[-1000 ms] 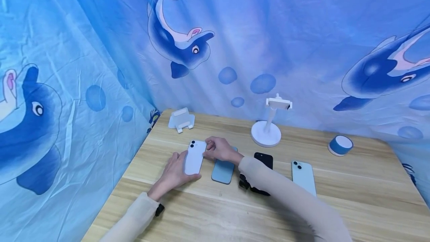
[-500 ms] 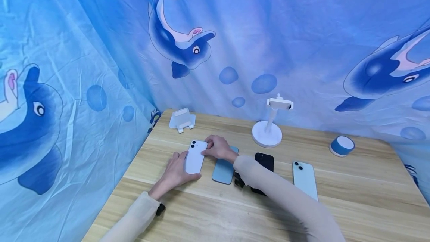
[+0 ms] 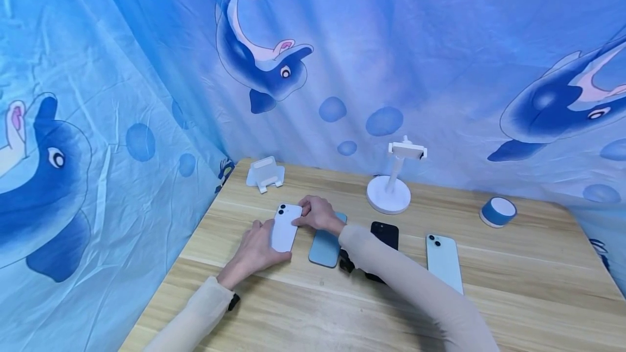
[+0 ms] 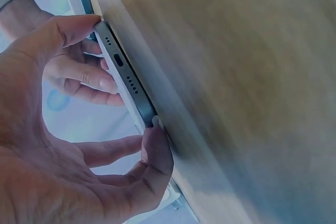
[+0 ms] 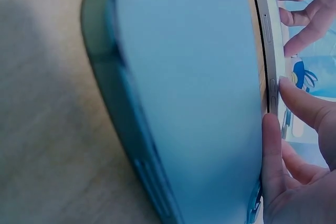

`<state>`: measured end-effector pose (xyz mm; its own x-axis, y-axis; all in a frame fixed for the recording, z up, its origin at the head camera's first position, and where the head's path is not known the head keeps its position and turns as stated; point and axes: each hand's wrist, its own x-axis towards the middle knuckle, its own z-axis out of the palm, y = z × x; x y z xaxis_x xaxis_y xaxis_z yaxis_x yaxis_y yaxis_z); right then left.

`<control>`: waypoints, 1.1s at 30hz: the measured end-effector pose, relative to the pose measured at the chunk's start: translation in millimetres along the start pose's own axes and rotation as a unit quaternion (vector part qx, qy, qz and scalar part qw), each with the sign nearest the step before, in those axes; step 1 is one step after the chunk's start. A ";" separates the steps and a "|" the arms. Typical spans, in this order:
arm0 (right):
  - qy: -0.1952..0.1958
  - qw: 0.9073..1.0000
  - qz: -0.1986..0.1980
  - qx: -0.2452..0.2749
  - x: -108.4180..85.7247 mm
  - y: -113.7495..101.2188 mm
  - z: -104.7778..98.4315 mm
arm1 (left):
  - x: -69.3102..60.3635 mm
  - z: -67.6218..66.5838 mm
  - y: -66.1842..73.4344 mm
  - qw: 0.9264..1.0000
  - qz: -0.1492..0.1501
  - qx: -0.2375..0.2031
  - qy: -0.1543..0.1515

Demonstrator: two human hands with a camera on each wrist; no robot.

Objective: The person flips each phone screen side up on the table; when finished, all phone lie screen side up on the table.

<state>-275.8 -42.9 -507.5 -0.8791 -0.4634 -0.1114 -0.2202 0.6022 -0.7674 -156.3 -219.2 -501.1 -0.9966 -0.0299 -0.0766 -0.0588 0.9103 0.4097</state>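
A white phone lies back up at the left of the table, its two camera lenses toward the far edge. My left hand grips its near part across the width. In the left wrist view, the thumb and a curled finger are at opposite corners of the end with the charging port. My right hand pinches the right edge near the camera end; in the right wrist view its fingertips sit by the side buttons. Beneath the right wrist lies a blue phone, large in the right wrist view.
A black phone, partly covered by the right sleeve, and a pale mint phone lie to the right. Behind are a small white phone stand, a round-based white stand and a blue-and-white cylinder. A dolphin-print curtain surrounds the table.
Both hands stay on the white phone, almost still. The right forearm has shifted slightly left, and the head view has moved a little.
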 end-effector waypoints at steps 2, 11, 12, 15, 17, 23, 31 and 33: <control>0.000 1.000 0.002 0.004 -0.1 -0.4 -0.2 | 0.3 -0.4 -0.7 1.000 0.002 -0.001 0.002; -0.014 0.997 0.005 0.080 2.0 2.0 -2.5 | -2.5 -8.7 -3.9 0.999 -0.017 -0.040 -0.006; -0.018 0.995 0.006 0.097 2.3 3.1 -3.2 | -2.5 -9.3 -4.6 0.999 -0.016 -0.045 -0.007; -0.037 0.988 0.005 0.147 1.7 6.4 -6.1 | -3.1 -11.1 -7.5 0.998 -0.015 -0.060 -0.011; -0.052 0.982 0.003 0.180 1.2 9.1 -7.9 | -4.2 -13.4 -9.6 0.997 -0.015 -0.073 -0.016; -0.088 0.968 -0.017 0.234 -0.4 18.1 -11.0 | -7.1 -16.5 -16.6 0.995 -0.010 -0.098 -0.028; -0.105 0.957 -0.048 0.265 -3.2 22.6 -12.1 | -5.8 -17.7 -21.3 0.993 0.010 -0.107 -0.042; -0.104 0.956 -0.052 0.269 -3.8 23.4 -11.3 | -4.8 -17.2 -21.7 0.992 0.016 -0.118 -0.046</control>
<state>-282.4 -19.7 -517.8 -0.7492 -0.6553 -0.0960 -0.0046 0.1501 -0.9887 -151.2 -245.9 -494.0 -0.9894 0.0441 -0.1381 -0.0505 0.7882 0.6133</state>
